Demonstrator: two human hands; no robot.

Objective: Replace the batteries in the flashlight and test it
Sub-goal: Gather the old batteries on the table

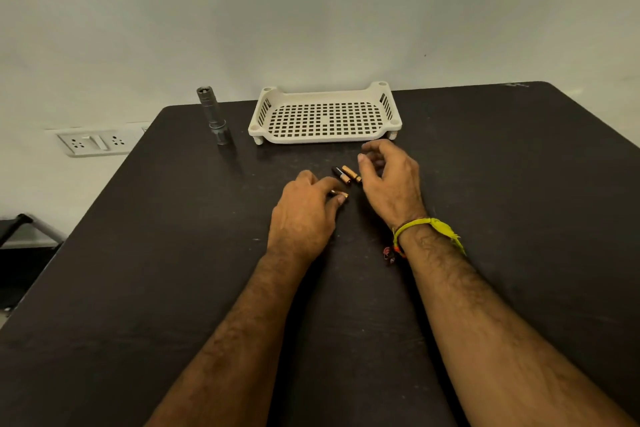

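Out past the counter's left edge, a white wall switch plate with sockets (92,142) sits low on the pale wall. On the dark matte counter (502,184) itself, near the far left corner, a grey metal cylindrical flashlight (213,114) stands upright, well clear of both hands. Just beside it along the far edge rests a cream perforated plastic tray (325,114) on short feet. Moving toward the middle, the left hand (304,215) lies low on the counter, thumb and fingertips pinching one copper-and-black battery (338,193) against the surface. Just beyond those fingertips, two more copper-and-black batteries (347,174) lie side by side, touching or nearly so. To their right the right hand (389,180) hovers with fingers loosely curled, holding nothing, its fingertips just beside the pair. A yellow thread wristband (429,227) wraps the right wrist, its loose end pointing toward the counter's right edge.
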